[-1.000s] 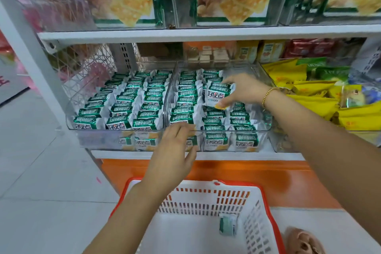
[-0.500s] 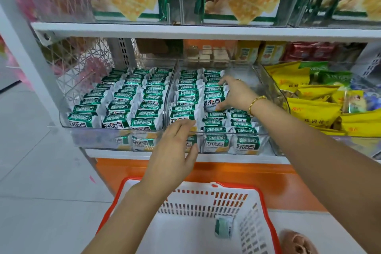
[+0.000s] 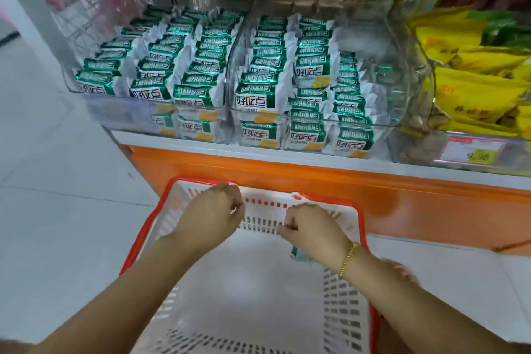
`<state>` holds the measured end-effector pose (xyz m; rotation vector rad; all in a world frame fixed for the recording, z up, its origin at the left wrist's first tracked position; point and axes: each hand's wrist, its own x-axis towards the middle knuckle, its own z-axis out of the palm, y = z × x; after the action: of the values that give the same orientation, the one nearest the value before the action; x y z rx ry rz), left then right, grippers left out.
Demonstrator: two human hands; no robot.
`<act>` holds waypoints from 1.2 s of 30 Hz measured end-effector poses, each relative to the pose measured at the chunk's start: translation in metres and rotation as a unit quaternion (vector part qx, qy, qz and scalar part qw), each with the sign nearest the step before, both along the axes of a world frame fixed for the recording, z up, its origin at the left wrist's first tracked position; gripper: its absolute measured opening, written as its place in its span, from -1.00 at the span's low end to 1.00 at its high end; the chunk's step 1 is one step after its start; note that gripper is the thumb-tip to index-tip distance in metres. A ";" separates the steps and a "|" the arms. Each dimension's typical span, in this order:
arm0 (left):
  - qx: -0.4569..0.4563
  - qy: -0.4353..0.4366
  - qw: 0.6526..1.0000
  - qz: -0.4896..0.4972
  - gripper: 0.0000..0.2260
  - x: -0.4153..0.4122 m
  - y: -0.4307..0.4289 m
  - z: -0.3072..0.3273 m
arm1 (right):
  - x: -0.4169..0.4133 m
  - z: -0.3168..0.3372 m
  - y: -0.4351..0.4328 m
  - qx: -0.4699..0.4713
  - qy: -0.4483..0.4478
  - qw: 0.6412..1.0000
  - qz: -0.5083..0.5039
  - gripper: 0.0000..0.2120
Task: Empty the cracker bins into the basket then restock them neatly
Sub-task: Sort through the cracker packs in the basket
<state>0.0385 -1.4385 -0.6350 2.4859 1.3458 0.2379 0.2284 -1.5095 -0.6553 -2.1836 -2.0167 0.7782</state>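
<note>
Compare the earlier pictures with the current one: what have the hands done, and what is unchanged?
Both hands came down from the cracker bins to above the basket: the left hand from the front edge, the right hand from inside the right bin. Fingers are curled; whether they hold anything is unclear. The bins stay stocked; one packet still lies in the basket.

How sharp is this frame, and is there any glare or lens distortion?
Head view: motion blur smears the yellow bags on the right. The front cracker packets are readable. There is hazy glare on the clear bin wall. The wide-angle lens slightly bows the orange shelf edge.
</note>
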 end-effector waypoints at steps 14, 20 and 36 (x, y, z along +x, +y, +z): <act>-0.028 0.126 0.955 0.265 -0.49 -0.111 -0.002 -0.047 | 0.023 -0.208 0.012 -0.171 0.271 0.783 -0.533 -0.89; -0.113 0.105 0.947 0.281 -0.46 -0.118 -0.009 -0.066 | 0.015 -0.219 0.022 -0.159 0.297 0.730 -0.594 -0.54; -0.041 0.075 0.963 0.256 -0.69 -0.109 -0.014 -0.048 | 0.007 -0.214 0.016 -0.127 0.270 0.793 -0.531 -0.59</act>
<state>-0.0704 -1.4521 -0.6829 2.0790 2.0048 0.0992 0.2353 -1.4932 -0.8688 -2.3083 -0.2776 1.2464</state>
